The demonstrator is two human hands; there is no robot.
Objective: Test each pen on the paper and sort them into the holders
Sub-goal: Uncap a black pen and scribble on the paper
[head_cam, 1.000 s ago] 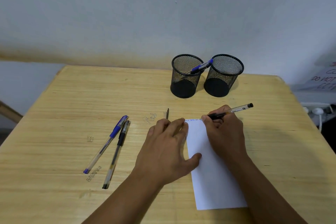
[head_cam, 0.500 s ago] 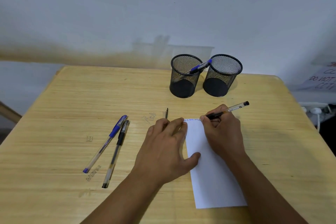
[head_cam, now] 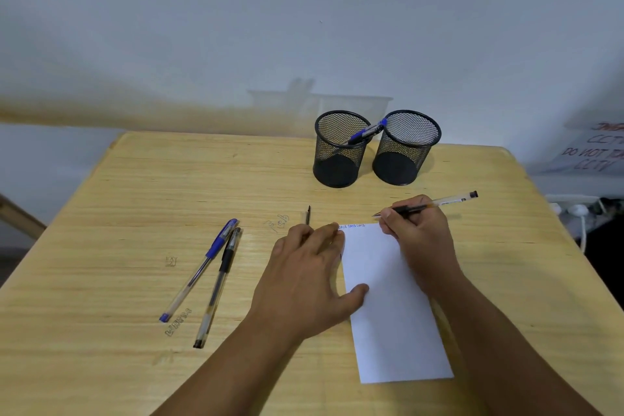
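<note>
Risking a missed test stroke: tip of the clear-barrelled black pen point(head_cam: 435, 203) hanging just past the top edge of the white paper sheet point(head_cam: 388, 300), over bare wood, so marking the light wooden tabletop point(head_cam: 135, 213) instead of the sheet if brought down here. Also risking a sliding or buckling sheet, being pinned only along its left edge. Possibly knocking the two black mesh holders point(head_cam: 376, 149) at twelve o'clock when carrying the pen over, standing touching each other, the left one already leaning a blue pen point(head_cam: 366, 132) against its rim. Sorting wrongly likely too, faint blue scribbles at the sheet's top being hard to read. Right hand point(head_cam: 418, 233) at one o'clock of the sheet, grip closed around the black pen near its tip, barrel slanting up toward two o'clock. Left hand point(head_cam: 304, 284) at nine o'clock of the sheet, palm down, fingers spread flat, thumb pressing onto the paper. Lying untested at nine o'clock of the left hand: a blue-capped pen point(head_cam: 199, 268) and a black-capped pen point(head_cam: 219, 285), side by side, touching at their caps.
</note>
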